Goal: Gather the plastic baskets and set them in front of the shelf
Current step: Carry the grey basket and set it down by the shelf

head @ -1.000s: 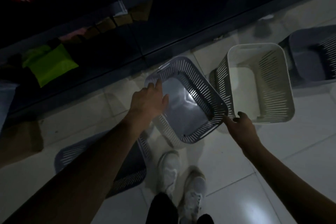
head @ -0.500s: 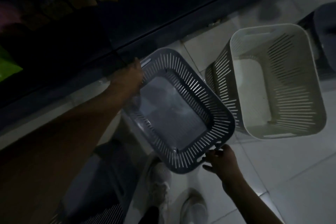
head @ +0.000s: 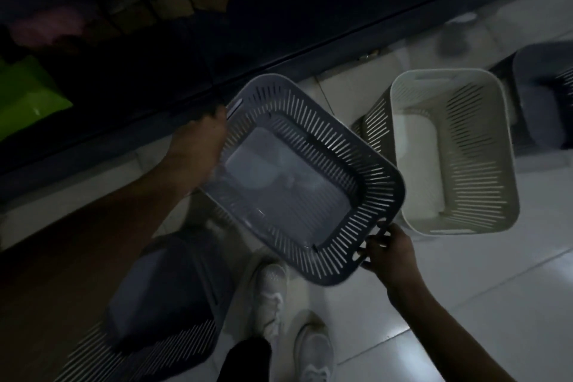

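Observation:
A grey slotted plastic basket [head: 372, 195] hangs in the air in the middle of the view, held by both hands. My left hand [head: 201, 146] grips its far left rim near the shelf. My right hand [head: 390, 253] grips the handle slot at its near right corner. Just to its right a white slotted basket [head: 483, 164] stands upright on the floor. Another grey basket [head: 539, 96] sits at the far right edge. A further grey basket [head: 164, 304] lies on the floor under my left arm.
The dark shelf [head: 279, 40] runs across the top, its base edge meeting the pale tiled floor [head: 465, 304]. A green bag [head: 28, 96] and boxes sit on it. My white shoes [head: 273, 298] stand below the held basket.
The grey basket has been lifted a little and its rim turned more toward me. My left hand moved from the near rim to the far left rim; my right hand keeps the near corner.

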